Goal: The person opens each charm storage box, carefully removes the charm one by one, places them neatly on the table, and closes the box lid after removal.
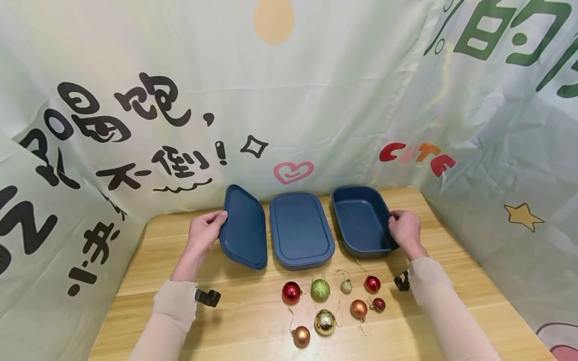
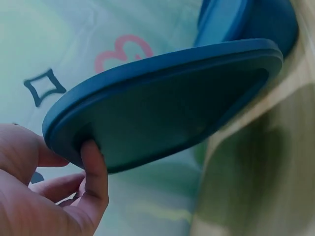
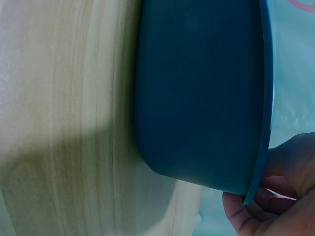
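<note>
My left hand (image 1: 205,230) pinches the left edge of a dark blue lid (image 1: 245,228), thumb on one face. The lid is tilted, raised on its left side; in the left wrist view the lid (image 2: 172,103) shows its rimmed face. At the right stands an uncovered blue box (image 1: 363,220), nothing visible inside. The right rim of this box is held by my right hand (image 1: 405,230); in the right wrist view, fingers curl at the rim of the box (image 3: 202,98). Between them sits a second blue box with its lid on (image 1: 301,228).
Several Christmas baubles lie on the wooden table (image 1: 244,321) in front of the boxes, among them a red bauble (image 1: 291,292), a green glitter bauble (image 1: 320,290) and a gold bauble (image 1: 325,322). A printed cloth (image 1: 343,125) hangs behind and at both sides.
</note>
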`<state>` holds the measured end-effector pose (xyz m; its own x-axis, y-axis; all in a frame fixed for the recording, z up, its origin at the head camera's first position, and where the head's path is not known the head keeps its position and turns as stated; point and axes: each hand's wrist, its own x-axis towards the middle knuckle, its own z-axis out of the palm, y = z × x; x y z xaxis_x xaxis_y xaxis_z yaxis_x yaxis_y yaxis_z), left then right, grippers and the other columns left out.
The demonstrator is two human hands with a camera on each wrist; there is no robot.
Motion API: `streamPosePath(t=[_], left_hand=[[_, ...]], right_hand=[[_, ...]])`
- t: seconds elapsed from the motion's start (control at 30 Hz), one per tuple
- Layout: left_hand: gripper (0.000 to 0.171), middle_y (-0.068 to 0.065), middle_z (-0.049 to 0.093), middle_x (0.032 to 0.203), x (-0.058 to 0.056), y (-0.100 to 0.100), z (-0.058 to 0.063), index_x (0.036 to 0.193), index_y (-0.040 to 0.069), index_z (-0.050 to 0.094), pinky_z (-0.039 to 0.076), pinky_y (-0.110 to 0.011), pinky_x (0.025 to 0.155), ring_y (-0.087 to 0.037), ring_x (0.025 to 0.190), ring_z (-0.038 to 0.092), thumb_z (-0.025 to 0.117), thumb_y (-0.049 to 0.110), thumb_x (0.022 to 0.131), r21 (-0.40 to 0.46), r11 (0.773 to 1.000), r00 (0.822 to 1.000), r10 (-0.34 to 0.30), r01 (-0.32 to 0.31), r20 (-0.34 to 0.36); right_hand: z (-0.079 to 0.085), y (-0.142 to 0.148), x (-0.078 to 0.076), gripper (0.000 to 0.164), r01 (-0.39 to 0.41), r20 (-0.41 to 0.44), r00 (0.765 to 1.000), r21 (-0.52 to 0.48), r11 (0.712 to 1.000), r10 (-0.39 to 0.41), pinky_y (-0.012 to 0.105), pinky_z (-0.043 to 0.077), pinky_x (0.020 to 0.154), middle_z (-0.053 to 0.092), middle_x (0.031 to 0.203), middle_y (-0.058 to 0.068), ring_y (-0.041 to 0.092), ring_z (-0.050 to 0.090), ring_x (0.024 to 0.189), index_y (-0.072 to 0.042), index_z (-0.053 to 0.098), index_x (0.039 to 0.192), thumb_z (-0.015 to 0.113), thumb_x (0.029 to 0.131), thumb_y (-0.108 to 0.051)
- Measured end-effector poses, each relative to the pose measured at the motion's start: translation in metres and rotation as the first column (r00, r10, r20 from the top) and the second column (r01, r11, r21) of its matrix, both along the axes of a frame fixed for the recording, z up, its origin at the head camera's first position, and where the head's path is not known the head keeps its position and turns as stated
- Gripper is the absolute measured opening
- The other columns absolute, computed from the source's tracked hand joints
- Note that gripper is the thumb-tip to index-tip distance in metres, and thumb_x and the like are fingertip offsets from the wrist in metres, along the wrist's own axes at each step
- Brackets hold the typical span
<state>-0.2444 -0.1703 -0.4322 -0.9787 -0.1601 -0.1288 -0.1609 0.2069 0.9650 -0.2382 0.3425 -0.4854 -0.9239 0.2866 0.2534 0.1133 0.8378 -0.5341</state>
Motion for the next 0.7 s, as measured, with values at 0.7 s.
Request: streamPosePath(t=[0.7], left_hand=[[0.041,-0.031,0.07,0.129,0.014,0.051,0.045,0.139,-0.005,0.066,0.059,-0.016,0.065,0.003,0.074,0.067,0.065,0.017,0.105,0.051,0.994,0.981,-0.083,0.094,-0.178]], right_hand=[[0.001,0.001,0.001,0.033,0.006,0.005,1.0,0.001,1.0,-0.006,0.063,0.052,0.097,0.073,0.117,0.033,0.054,0.067,0.107,0.012,0.074,0.118,0.053,0.098,-0.003]])
